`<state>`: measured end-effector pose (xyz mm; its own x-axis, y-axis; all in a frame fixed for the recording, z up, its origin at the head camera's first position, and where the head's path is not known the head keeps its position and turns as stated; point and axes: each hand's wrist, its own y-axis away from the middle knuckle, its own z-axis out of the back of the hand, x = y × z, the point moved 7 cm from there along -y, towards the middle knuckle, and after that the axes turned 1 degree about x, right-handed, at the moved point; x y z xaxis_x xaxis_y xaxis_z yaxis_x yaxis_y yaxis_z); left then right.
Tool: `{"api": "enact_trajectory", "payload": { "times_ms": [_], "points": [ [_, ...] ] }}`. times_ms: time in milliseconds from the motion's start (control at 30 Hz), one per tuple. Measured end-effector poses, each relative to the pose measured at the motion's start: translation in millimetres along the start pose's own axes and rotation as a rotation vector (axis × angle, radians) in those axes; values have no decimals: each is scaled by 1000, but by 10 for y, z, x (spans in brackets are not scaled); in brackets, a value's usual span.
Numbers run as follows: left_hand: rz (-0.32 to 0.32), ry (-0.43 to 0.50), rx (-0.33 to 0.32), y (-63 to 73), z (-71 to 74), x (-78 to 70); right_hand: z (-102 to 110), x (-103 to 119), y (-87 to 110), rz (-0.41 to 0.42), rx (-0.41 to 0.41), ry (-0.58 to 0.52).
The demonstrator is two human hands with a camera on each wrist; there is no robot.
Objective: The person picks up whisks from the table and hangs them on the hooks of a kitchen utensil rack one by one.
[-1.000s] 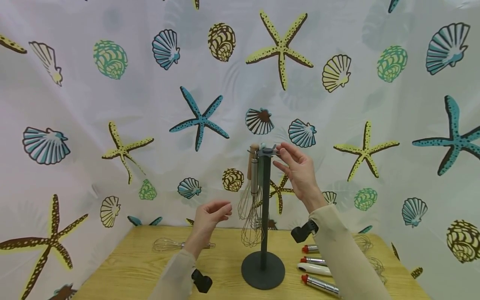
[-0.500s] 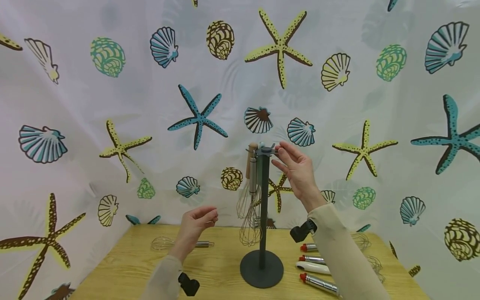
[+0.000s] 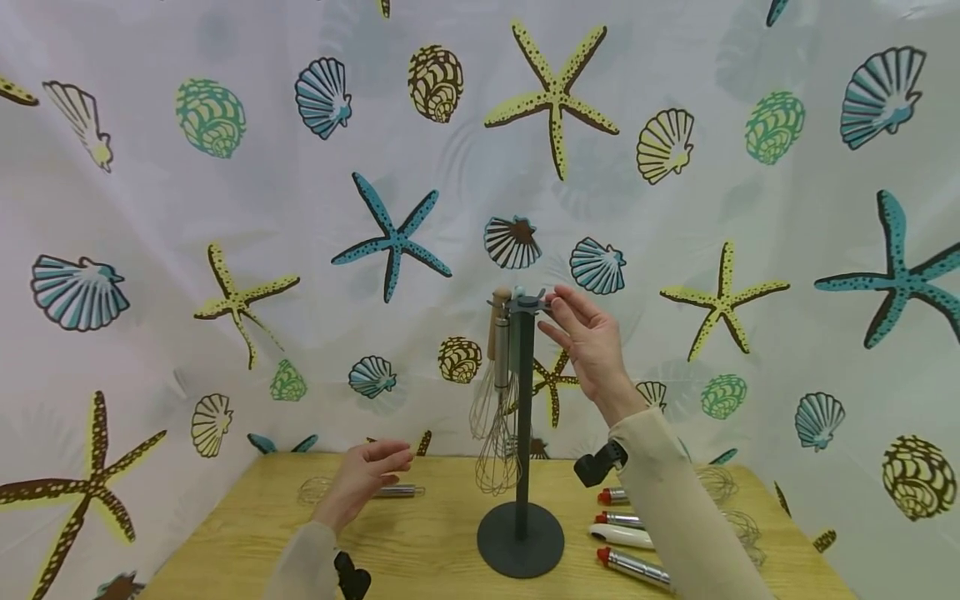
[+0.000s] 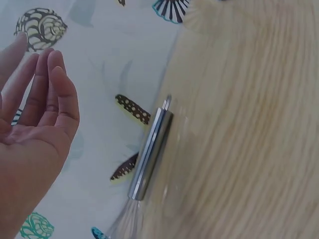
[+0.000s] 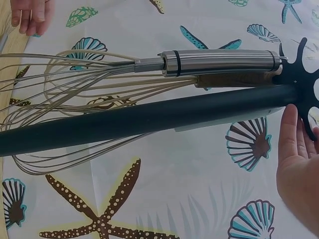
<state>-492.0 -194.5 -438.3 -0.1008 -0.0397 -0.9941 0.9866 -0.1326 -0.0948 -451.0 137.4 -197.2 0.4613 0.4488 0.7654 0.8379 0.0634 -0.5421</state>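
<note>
My right hand [image 3: 592, 346] is raised to the hooked top [image 3: 527, 303] of a dark upright stand [image 3: 525, 433], thumb and fingers pinching one hook arm. Several whisks hang on the stand's left side. One has a steel handle [image 5: 222, 62], another a wooden handle [image 5: 234, 80], and a pale green handle [image 5: 224, 121] is partly hidden by the pole. Lower down at the left, my left hand [image 3: 363, 479] is relaxed with nothing in it. Behind it on the table lies a steel-handled whisk [image 4: 151, 154], its wires partly hidden by the hand in the head view.
Several whisks lie at the table's right, some with red-tipped steel handles [image 3: 633, 569] and one with a white handle [image 3: 622, 535]; my right sleeve covers part of them. The stand's round base [image 3: 520, 540] rests mid-table. A shell-printed curtain [image 3: 450, 167] rises behind the wooden table [image 3: 247, 533].
My left hand has drawn away from the stand, moving left and slightly down, its fingers loosening. My right hand stays at the hooks, and the hanging whisks keep their places.
</note>
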Motion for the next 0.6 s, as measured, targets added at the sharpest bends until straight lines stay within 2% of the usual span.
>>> {"api": "enact_trajectory", "payload": {
  "times_ms": [333, 600],
  "points": [
    [17, -119, -48, -35, 177, 258, 0, 6, 15, 2, 2, 1],
    [86, -217, -70, -102, 287, 482, 3, 17, 21, -4, -8, -3]
  ]
}}
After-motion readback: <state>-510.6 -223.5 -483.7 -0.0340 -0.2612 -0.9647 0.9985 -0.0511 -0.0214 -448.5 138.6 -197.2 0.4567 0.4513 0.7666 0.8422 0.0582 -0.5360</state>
